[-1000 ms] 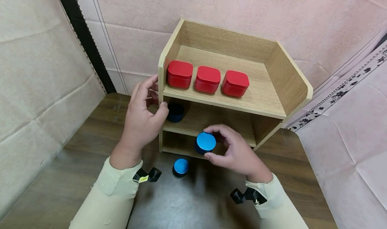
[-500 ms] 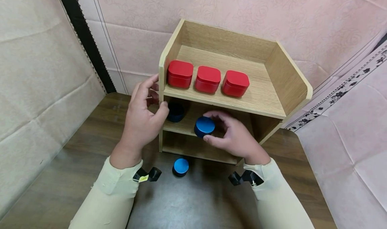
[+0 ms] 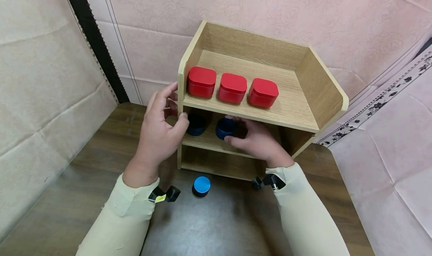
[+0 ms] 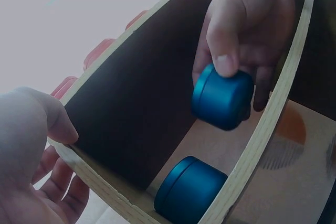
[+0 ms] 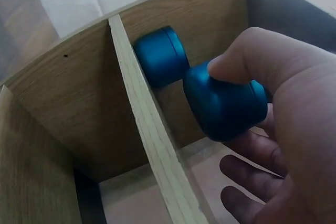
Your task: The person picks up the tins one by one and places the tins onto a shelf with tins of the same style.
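A small wooden shelf unit (image 3: 251, 117) stands on the table. My left hand (image 3: 158, 132) grips its left side panel, thumb at the front edge and fingers round the outside. My right hand (image 3: 258, 139) reaches into the middle compartment and pinches a blue round tin (image 3: 226, 128) between thumb and fingers. In the left wrist view, the held tin (image 4: 221, 98) is close above the middle board. Another blue tin (image 5: 160, 56) sits on that board by the left wall. On the table before the unit is a smaller-looking blue tin (image 3: 201, 185).
Three red square tins (image 3: 233, 88) line the front of the top shelf, directly above my right hand. The middle board's front edge (image 3: 219, 146) lies below my right hand. Fabric walls (image 3: 145, 53) surround the table (image 3: 98, 154).
My right hand has carried the blue tin up and forward from before the lower compartment into the middle compartment, beside the other tin. The left hand keeps its grip on the panel.
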A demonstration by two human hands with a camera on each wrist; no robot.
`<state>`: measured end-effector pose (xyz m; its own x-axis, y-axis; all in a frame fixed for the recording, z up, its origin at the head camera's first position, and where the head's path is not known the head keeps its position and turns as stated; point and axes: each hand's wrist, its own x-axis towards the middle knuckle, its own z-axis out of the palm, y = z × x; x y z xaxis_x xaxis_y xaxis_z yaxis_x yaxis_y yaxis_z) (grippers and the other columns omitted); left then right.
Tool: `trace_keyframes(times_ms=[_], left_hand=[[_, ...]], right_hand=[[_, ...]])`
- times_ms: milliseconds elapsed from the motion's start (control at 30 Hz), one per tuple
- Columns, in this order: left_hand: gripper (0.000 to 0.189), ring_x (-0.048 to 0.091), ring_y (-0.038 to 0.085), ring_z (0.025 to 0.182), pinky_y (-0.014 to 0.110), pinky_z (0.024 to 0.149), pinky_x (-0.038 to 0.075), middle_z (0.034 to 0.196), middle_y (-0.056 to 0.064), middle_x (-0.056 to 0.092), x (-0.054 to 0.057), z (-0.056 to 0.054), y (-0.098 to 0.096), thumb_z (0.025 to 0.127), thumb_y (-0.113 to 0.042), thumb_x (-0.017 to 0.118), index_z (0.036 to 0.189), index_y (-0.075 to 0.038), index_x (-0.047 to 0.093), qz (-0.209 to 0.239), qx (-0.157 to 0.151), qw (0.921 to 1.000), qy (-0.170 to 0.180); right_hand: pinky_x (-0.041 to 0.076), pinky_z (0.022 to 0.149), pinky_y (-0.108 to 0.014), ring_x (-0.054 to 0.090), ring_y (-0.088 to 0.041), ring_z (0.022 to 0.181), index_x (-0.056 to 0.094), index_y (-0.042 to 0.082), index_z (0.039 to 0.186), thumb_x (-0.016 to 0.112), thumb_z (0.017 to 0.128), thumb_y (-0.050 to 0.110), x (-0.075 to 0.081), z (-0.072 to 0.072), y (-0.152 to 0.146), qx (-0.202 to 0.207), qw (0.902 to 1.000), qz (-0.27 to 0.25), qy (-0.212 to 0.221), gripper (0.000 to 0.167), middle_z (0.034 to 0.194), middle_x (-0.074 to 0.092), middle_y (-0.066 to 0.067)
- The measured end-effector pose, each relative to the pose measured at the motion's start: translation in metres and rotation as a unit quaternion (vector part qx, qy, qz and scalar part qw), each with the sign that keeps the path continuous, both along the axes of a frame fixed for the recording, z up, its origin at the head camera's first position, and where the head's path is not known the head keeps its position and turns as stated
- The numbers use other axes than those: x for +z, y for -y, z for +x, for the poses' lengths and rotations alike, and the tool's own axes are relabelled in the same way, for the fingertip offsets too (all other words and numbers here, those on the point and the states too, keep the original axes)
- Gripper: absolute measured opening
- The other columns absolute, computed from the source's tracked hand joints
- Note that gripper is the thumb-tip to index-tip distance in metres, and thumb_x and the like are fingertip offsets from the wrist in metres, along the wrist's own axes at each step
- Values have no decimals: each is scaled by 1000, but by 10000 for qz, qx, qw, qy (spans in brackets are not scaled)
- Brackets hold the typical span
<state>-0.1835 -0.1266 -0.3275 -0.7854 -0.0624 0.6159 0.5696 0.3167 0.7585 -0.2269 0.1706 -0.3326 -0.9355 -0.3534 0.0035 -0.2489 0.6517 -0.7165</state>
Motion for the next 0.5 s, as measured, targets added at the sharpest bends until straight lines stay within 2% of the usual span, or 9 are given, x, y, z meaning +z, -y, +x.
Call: trace_keyframes(times_ms=[133, 500], left_hand=[[72, 59, 17, 111, 52, 98, 59, 140, 13, 58, 0, -1, 0, 100, -4, 67, 167, -24, 52, -14, -8, 10000, -13], [72, 59, 17, 112, 46, 97, 58, 141, 13, 57, 0, 0, 1, 99, -5, 68, 167, -24, 52, -25, -21, 10000, 7]], right_hand=[[44, 129, -62, 45, -29, 157, 55, 30, 161, 85, 96, 36, -3, -7, 3, -45, 10000, 82, -1, 72, 164, 53, -3], [41, 131, -59, 49, -26, 154, 61, 29, 156, 87, 97, 30, -12, -13, 7, 331, 9990, -83, -298, 65, 157, 58, -2]])
